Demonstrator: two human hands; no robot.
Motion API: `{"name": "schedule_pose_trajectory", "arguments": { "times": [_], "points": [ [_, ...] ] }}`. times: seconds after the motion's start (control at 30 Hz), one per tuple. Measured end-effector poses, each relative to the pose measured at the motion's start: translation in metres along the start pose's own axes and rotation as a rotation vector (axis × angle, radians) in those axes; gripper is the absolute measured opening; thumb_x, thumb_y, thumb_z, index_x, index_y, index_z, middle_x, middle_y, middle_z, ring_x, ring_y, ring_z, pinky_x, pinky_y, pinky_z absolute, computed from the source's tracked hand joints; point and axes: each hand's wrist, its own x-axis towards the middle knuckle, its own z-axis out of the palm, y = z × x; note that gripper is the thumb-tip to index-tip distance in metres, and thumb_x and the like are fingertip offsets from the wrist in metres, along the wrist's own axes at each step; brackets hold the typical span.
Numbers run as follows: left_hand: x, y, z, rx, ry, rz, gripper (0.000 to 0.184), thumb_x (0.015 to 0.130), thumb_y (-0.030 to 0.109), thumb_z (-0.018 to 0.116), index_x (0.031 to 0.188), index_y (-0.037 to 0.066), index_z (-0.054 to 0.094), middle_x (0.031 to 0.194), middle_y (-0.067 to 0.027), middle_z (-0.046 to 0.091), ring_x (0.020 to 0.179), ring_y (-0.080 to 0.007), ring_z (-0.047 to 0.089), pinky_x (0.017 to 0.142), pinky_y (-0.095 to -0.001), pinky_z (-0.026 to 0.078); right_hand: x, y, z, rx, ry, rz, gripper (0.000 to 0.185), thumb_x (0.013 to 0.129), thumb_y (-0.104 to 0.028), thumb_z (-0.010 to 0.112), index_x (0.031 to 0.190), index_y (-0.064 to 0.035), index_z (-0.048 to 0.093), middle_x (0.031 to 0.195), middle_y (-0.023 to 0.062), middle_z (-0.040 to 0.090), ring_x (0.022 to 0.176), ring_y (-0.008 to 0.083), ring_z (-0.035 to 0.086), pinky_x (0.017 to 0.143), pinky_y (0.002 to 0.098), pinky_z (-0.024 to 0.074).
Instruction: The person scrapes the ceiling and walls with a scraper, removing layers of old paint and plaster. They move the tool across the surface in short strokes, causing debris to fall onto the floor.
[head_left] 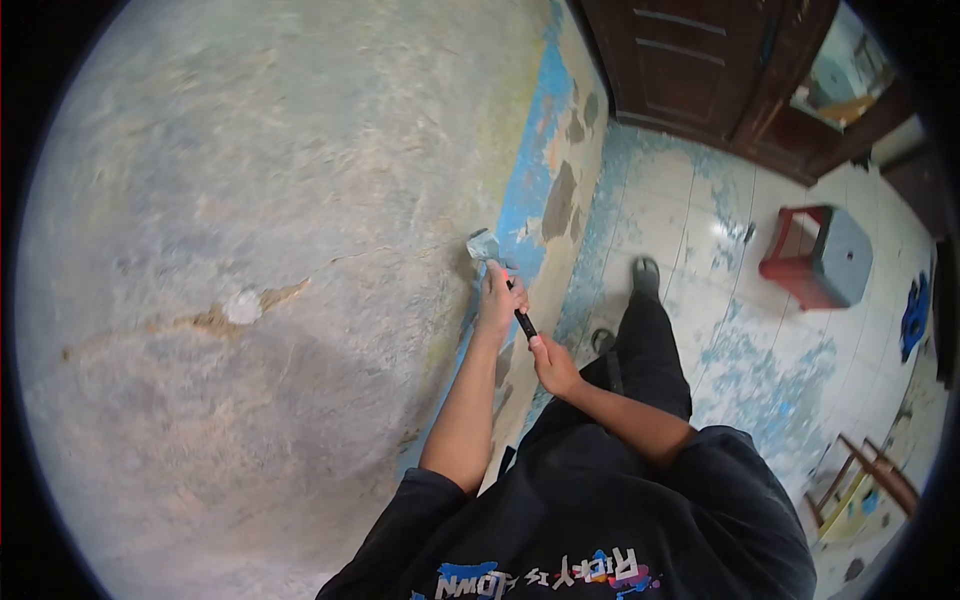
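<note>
Both of my hands are wrapped around one scraper with a wide metal blade (482,244) and a black and red handle (525,323). My left hand (497,300) grips it close behind the blade, and my right hand (553,366) closes on the handle's lower end. The blade is at the wall (300,180), beside a strip of peeling blue paint (523,205); whether its edge touches cannot be made out. Below the blue strip, the wall is beige with dark bare patches (560,200). A crack with a white filled spot (242,307) runs across the grey wall to the left.
Blue paint flakes (775,385) litter the white tiled floor (660,190) on my right. A red stool with a grey top (845,258) stands there. Dark wooden furniture (690,65) is at the back, and a wooden frame (868,475) lies low on the right.
</note>
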Motion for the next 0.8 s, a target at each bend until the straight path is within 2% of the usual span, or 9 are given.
{"name": "schedule_pose_trajectory", "arguments": {
  "times": [0.07, 0.3, 0.4, 0.5, 0.6, 0.63, 0.73, 0.8],
  "points": [
    [0.003, -0.006, -0.01, 0.028, -0.029, -0.025, 0.056, 0.103, 0.061, 0.03, 0.107, 0.008, 0.048, 0.059, 0.004, 0.032, 0.048, -0.0081, 0.034, 0.049, -0.0254, 0.036, 0.0, -0.009, 0.002, 0.0, 0.033, -0.008, 0.038, 0.106, -0.037, 0.038, 0.094, -0.002, 0.048, 0.068, 0.0234, 0.055, 0.069, 0.046, 0.059, 0.062, 0.0497, 0.0441],
    [0.023, -0.023, -0.012, 0.074, 0.021, -0.177, 0.058, 0.101, 0.064, 0.029, 0.107, 0.009, 0.048, 0.058, 0.0046, 0.03, 0.048, -0.0078, 0.031, 0.049, -0.0255, 0.033, 0.002, 0.016, 0.018, 0.221, 0.0, 0.104, 0.03, 0.105, -0.033, 0.042, 0.1, -0.0031, 0.044, 0.068, 0.02, 0.055, 0.061, 0.0409, 0.057, 0.059, 0.0472, 0.0435],
    [0.03, -0.031, -0.024, 0.026, 0.071, -0.2, 0.059, 0.101, 0.064, 0.029, 0.108, 0.008, 0.048, 0.058, 0.0046, 0.029, 0.048, -0.0081, 0.03, 0.049, -0.0256, 0.032, 0.004, 0.034, 0.027, 0.305, -0.03, 0.159, 0.024, 0.104, -0.027, 0.042, 0.099, -0.0039, 0.044, 0.068, 0.0153, 0.055, 0.06, 0.0331, 0.057, 0.058, 0.0426, 0.0436],
    [0.03, -0.032, -0.026, 0.082, 0.102, -0.247, 0.058, 0.102, 0.063, 0.032, 0.104, 0.007, 0.048, 0.059, 0.0032, 0.032, 0.049, -0.0102, 0.033, 0.048, -0.0265, 0.033, -0.003, 0.041, 0.034, 0.513, -0.15, 0.167, 0.018, 0.103, -0.021, 0.042, 0.104, -0.0045, 0.047, 0.068, 0.0094, 0.054, 0.06, 0.0223, 0.057, 0.058, 0.0376, 0.0434],
    [0.031, -0.029, -0.019, 0.14, 0.162, -0.207, 0.06, 0.101, 0.064, 0.03, 0.11, 0.007, 0.048, 0.058, 0.0047, 0.028, 0.049, -0.0091, 0.029, 0.051, -0.0265, 0.032, -0.001, 0.044, 0.036, 0.537, -0.134, 0.128, 0.018, 0.102, -0.019, 0.042, 0.112, -0.0061, 0.05, 0.068, 0.0031, 0.051, 0.061, 0.0134, 0.053, 0.057, 0.0325, 0.0424],
    [0.03, -0.026, -0.019, 0.152, 0.171, -0.213, 0.06, 0.101, 0.064, 0.03, 0.11, 0.007, 0.048, 0.058, 0.0046, 0.028, 0.049, -0.0092, 0.03, 0.051, -0.0266, 0.032, 0.0, 0.039, 0.035, 0.616, -0.155, 0.178, 0.021, 0.105, -0.022, 0.043, 0.117, -0.0072, 0.052, 0.069, 0.0011, 0.049, 0.061, 0.011, 0.05, 0.057, 0.0304, 0.042],
    [0.034, -0.024, -0.017, 0.175, 0.19, -0.232, 0.06, 0.102, 0.064, 0.03, 0.11, 0.007, 0.047, 0.058, 0.0044, 0.029, 0.05, -0.0093, 0.03, 0.051, -0.0271, 0.031, 0.002, 0.021, 0.024, 0.775, -0.251, 0.374, 0.025, 0.107, -0.029, 0.044, 0.115, -0.0075, 0.053, 0.07, -0.0011, 0.047, 0.061, 0.01, 0.047, 0.058, 0.0285, 0.0414],
    [0.034, -0.025, -0.017, 0.19, 0.205, -0.257, 0.06, 0.102, 0.063, 0.03, 0.11, 0.006, 0.047, 0.058, 0.0042, 0.029, 0.05, -0.0094, 0.03, 0.051, -0.0274, 0.031, 0.0, 0.026, 0.032, 0.758, -0.196, 0.293, 0.029, 0.107, -0.033, 0.043, 0.114, -0.0072, 0.053, 0.071, -0.0014, 0.046, 0.063, 0.0092, 0.047, 0.059, 0.0277, 0.0412]
  ]
}}
